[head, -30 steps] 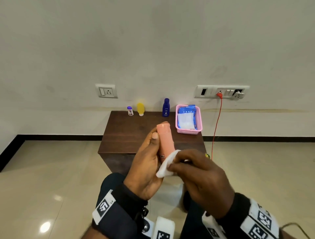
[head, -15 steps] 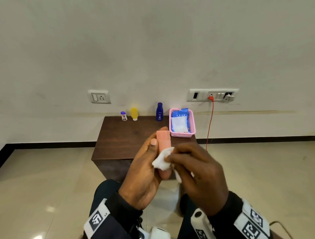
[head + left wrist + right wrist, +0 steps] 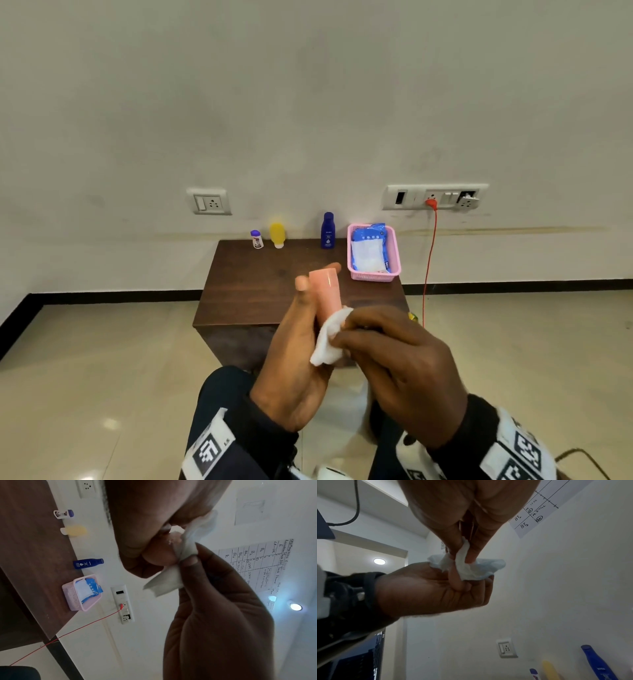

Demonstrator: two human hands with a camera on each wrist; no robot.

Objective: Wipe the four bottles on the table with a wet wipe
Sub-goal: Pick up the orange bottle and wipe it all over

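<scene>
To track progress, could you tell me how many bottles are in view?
4: pink bottle in the left hand; white, yellow and blue bottles along the table's back edge.

Both forearms reach forward from the bottom of the head view, each in a dark sleeve [image 3: 260, 442] with a white marker band at the wrist. The left hand [image 3: 294, 356] is raised, palm turned inward – its fingers curl round the bottle [image 3: 327, 291], thumb up along the left side, a fingertip showing past the cap. The right hand [image 3: 400, 363] sits just beside it, back toward the head camera, knuckles bent. Its thumb and fingers [image 3: 476, 547] pinch the wipe [image 3: 330, 337] – pressed against the bottle's lower part. The two hands touch there.
</scene>
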